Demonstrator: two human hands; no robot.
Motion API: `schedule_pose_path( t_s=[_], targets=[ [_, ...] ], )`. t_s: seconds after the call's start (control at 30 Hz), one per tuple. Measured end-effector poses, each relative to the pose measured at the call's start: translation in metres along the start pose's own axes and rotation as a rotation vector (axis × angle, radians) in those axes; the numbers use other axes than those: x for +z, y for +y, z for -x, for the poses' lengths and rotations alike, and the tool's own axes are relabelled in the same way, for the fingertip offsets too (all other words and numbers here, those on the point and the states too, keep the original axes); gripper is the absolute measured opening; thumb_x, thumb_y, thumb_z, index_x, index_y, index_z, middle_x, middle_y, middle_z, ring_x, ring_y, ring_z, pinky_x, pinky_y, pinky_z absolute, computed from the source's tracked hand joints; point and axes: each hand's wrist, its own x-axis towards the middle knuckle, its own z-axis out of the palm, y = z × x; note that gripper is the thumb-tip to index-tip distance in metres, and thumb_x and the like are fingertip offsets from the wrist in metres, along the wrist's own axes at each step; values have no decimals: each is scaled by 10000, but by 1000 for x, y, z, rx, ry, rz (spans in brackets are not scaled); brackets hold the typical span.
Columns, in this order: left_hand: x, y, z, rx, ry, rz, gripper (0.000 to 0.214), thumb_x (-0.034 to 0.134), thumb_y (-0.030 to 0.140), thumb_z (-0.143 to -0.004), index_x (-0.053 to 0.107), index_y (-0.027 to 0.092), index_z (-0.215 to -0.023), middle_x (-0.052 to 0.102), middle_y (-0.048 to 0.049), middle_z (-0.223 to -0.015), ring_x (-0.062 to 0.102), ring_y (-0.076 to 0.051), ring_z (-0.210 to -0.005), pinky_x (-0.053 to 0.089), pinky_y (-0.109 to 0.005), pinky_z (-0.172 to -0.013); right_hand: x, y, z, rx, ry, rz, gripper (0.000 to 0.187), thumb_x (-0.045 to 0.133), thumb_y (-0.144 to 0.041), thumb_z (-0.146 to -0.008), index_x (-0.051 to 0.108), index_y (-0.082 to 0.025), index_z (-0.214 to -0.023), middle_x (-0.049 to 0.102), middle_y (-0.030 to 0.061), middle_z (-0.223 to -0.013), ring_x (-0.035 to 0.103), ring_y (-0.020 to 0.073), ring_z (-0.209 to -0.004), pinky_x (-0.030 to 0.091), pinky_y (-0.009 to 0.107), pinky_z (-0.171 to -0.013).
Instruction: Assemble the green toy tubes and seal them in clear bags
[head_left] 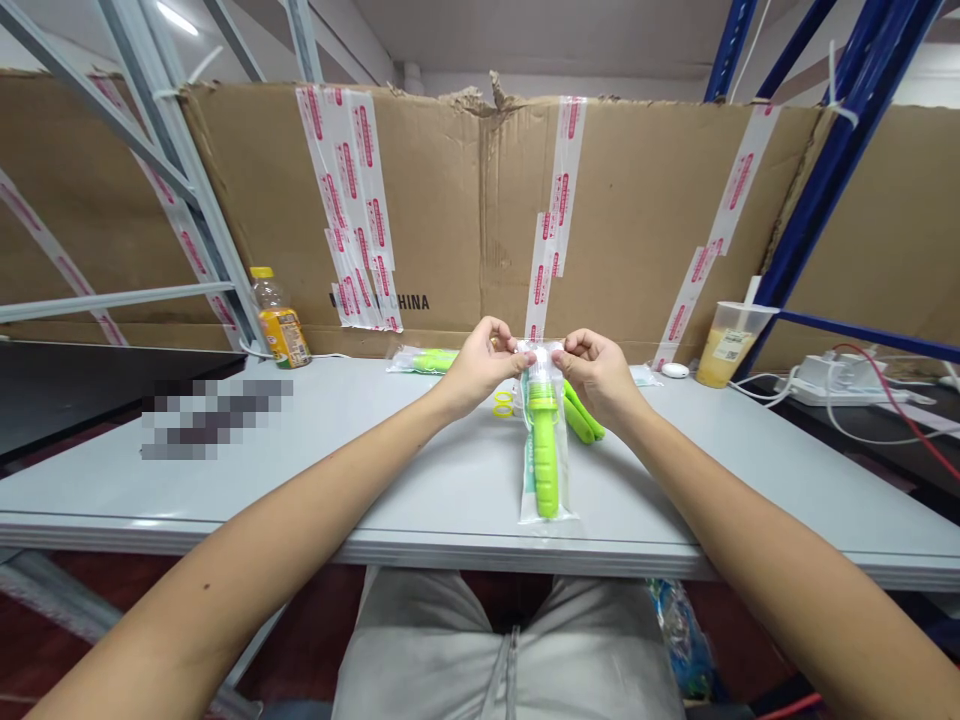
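1. Bag (562, 480) of clear plastic, long and narrow, is in front of the person at the middle of the table (435, 490), its lower end towards the near edge; whether that end rests on the surface or hangs just over it, I cannot tell.
2. Inside the bag is a bright green handle (545, 455) with ridges, its round bottom end nearest the person and a clear or whitish part at the top, between the two hands.
3. Left grip (491, 360) pinches the top left corner of the bag between thumb and fingers.
4. Right grip (592, 365) pinches the top right corner the same way, level with the other and near it.
5. Just beyond the bag, partly hidden by it and by the right hand, a second green object (583, 413) lies slantwise on the table.
6. Yellow loops (503, 404), like scissor handles, show left of the bag, below the left hand.
7. Behind the left hand, a clear packet (405, 359) with something green in it lies near the cardboard wall (442, 200).
8. At the far left of the table is a bottle (281, 325) with a yellow cap; at the far right, a cup (726, 350) of yellowish drink, upright, with a white round thing (675, 370) beside it.
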Motion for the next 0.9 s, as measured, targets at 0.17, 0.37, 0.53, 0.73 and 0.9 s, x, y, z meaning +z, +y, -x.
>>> schedule_pose_path(
  t_s=[0.17, 0.37, 0.53, 0.73, 0.9],
  targets=[
    [-5, -7, 1, -226, -298, 51, 438, 780, 535, -736, 628, 131, -812, 603, -27, -710, 568, -109, -583, 484, -280, -565, 0, 0, 0, 50, 10, -63, 469, 933, -319, -506, 527, -218, -717, 561, -47, -670, 509, 101, -621, 422, 251, -610],
    [-9, -2, 0, -223, -241, 198, 375, 834, 452, -698, 707, 164, -902, 689, -62, -865, 644, -155, -758, 541, -304, -674, -4, -4, 3, 245, -221, -10, 350, 849, -449, -673, 619, -193, -735, 613, 6, -749, 568, 134, -671, 484, 296, -651],
    [-11, -3, -1, -260, -292, 231, 368, 827, 446, -711, 722, 160, -918, 712, -88, -902, 669, -175, -792, 564, -331, -721, -6, -3, 4, 178, -237, -12, 354, 844, -438, -684, 582, -201, -661, 538, -30, -655, 507, 115, -592, 440, 270, -560],
    [-23, 4, -8, -245, -179, 228, 345, 859, 395, -666, 710, 138, -842, 687, -57, -779, 640, -142, -678, 556, -292, -645, -5, -5, 4, 212, -213, 9, 341, 832, -457, -691, 595, -213, -715, 558, -20, -674, 519, 122, -582, 426, 269, -517],
    [-83, 10, -36, -58, 294, 296, 168, 781, 220, -735, 663, 123, -804, 677, -47, -760, 630, -128, -670, 574, -263, -636, -13, -8, -1, 220, -100, 44, 340, 834, -446, -669, 603, -200, -705, 544, -18, -641, 511, 117, -545, 407, 269, -485]
  ],
)
